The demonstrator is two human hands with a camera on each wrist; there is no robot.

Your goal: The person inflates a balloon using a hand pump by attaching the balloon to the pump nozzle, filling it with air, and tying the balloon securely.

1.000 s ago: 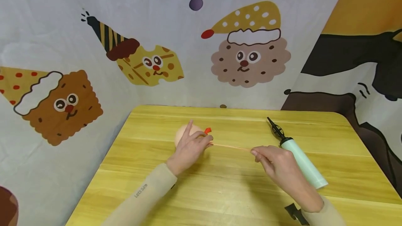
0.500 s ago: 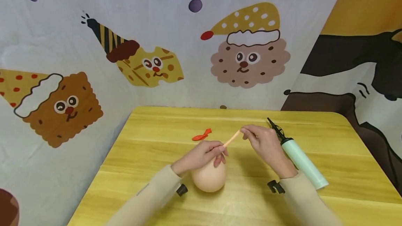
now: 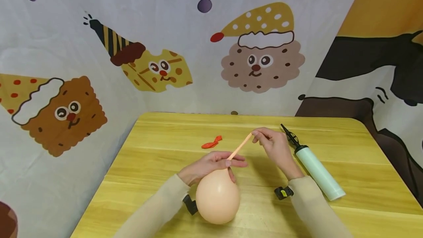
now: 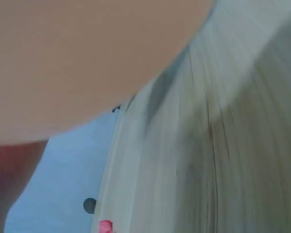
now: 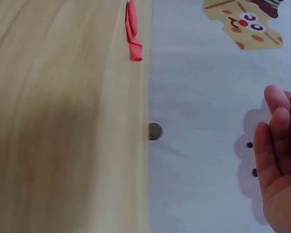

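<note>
A round peach-coloured balloon (image 3: 218, 197), partly inflated, hangs below my left hand (image 3: 211, 162). Thumb and fingers of that hand pinch the base of its neck. Up and to the right, my right hand (image 3: 272, 148) pinches the far end of the neck, which is stretched into a thin straight strip (image 3: 240, 146) between both hands. In the left wrist view the balloon (image 4: 87, 58) fills the upper left and hides most of the hand. The right wrist view shows my right hand (image 5: 281, 155) with its fingers curled at the right edge.
A limp red balloon (image 3: 211, 143) lies on the wooden table (image 3: 158, 131) beyond my left hand. A mint-green hand pump (image 3: 318, 172) with a black nozzle lies at the right, beside my right forearm. Behind the table hangs a cloth (image 3: 205, 65) printed with cartoon snacks.
Both hands have turned the balloon from the far side of the red one toward me, so it now hangs below the left hand. The right hand has moved up and back, its neck end still pinched.
</note>
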